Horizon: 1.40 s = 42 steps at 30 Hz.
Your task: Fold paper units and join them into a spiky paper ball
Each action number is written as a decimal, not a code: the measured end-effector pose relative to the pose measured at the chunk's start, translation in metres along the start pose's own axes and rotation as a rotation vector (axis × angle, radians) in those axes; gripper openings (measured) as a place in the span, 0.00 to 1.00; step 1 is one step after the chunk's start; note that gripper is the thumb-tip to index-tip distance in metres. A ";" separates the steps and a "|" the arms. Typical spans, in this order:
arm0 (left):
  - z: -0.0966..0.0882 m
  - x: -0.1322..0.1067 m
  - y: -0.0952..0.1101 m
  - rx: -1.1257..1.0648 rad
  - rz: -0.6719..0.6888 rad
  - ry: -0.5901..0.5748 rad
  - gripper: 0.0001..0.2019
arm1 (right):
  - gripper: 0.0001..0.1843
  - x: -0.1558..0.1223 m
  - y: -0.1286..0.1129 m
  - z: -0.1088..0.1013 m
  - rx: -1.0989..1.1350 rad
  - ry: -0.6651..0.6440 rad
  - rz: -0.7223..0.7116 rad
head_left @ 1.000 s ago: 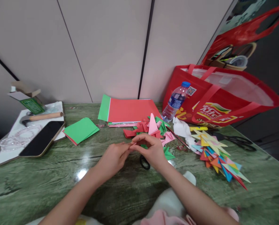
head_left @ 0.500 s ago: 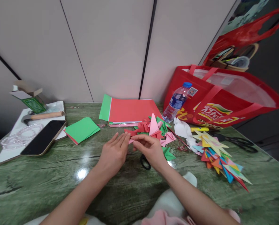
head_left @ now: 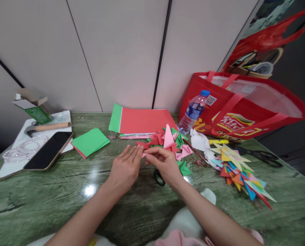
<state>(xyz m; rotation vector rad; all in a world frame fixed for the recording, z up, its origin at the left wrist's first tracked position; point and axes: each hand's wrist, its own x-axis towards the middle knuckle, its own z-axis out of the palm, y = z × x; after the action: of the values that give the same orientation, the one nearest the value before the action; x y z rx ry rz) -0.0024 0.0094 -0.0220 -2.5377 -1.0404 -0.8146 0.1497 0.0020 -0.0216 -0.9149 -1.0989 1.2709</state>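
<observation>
My left hand (head_left: 125,166) lies with its fingers stretched out flat, the fingertips pressing on a small pink folded paper piece (head_left: 143,154) on the green marble table (head_left: 52,191). My right hand (head_left: 162,161) pinches the same pink piece from the right, fingers curled. Just behind the hands lies a heap of folded red, pink and green paper triangles (head_left: 169,140). A black scissors handle (head_left: 158,178) shows under my right wrist.
Red and green paper sheets (head_left: 142,120) and a green paper stack (head_left: 90,141) lie behind. A phone (head_left: 48,150), beads and a hammer are on the left. A water bottle (head_left: 194,111), a red bag (head_left: 241,106), a colourful paper chain (head_left: 238,171) and black scissors (head_left: 263,156) are on the right.
My left hand went from a pinch to fingers stretched flat on the pink piece. My right hand lowered slightly and kept its pinch.
</observation>
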 end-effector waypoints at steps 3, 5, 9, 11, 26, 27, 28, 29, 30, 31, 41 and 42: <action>-0.001 0.001 0.001 0.038 0.029 0.019 0.19 | 0.08 0.000 0.003 -0.001 0.033 -0.002 -0.001; -0.002 0.002 0.001 0.054 0.038 0.020 0.19 | 0.07 0.000 0.004 -0.001 0.052 -0.001 0.007; -0.002 0.002 0.001 0.045 0.031 0.005 0.19 | 0.07 0.000 0.005 0.000 0.083 -0.005 0.032; -0.001 0.002 0.002 0.024 0.021 0.006 0.19 | 0.06 0.000 0.004 0.000 0.088 -0.019 0.035; -0.022 0.016 0.002 -0.913 -0.530 -0.516 0.20 | 0.10 0.010 0.004 -0.015 -0.242 -0.130 0.038; -0.023 0.017 0.001 -0.935 -0.551 -0.518 0.20 | 0.10 0.010 0.004 -0.015 -0.234 -0.130 0.037; -0.023 0.017 0.001 -0.956 -0.571 -0.518 0.20 | 0.10 0.010 0.004 -0.015 -0.223 -0.133 0.039; -0.023 0.017 0.001 -0.978 -0.590 -0.515 0.21 | 0.10 0.010 0.004 -0.014 -0.208 -0.135 0.044; -0.022 0.017 0.001 -1.005 -0.609 -0.510 0.21 | 0.10 0.009 0.005 -0.014 -0.191 -0.132 0.049; -0.021 0.017 0.002 -1.031 -0.633 -0.499 0.21 | 0.10 0.009 0.005 -0.014 -0.171 -0.123 0.058; -0.016 0.016 0.003 -1.268 -0.941 -0.360 0.20 | 0.09 0.009 0.006 -0.011 -0.091 -0.122 0.048; -0.017 0.017 0.002 -1.300 -0.955 -0.370 0.20 | 0.08 0.009 0.007 -0.011 -0.099 -0.115 0.048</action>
<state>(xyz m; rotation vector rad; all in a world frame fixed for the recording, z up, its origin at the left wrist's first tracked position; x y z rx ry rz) 0.0021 0.0095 0.0012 -3.1115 -2.6104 -1.7176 0.1584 0.0119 -0.0297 -0.9568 -1.2460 1.3319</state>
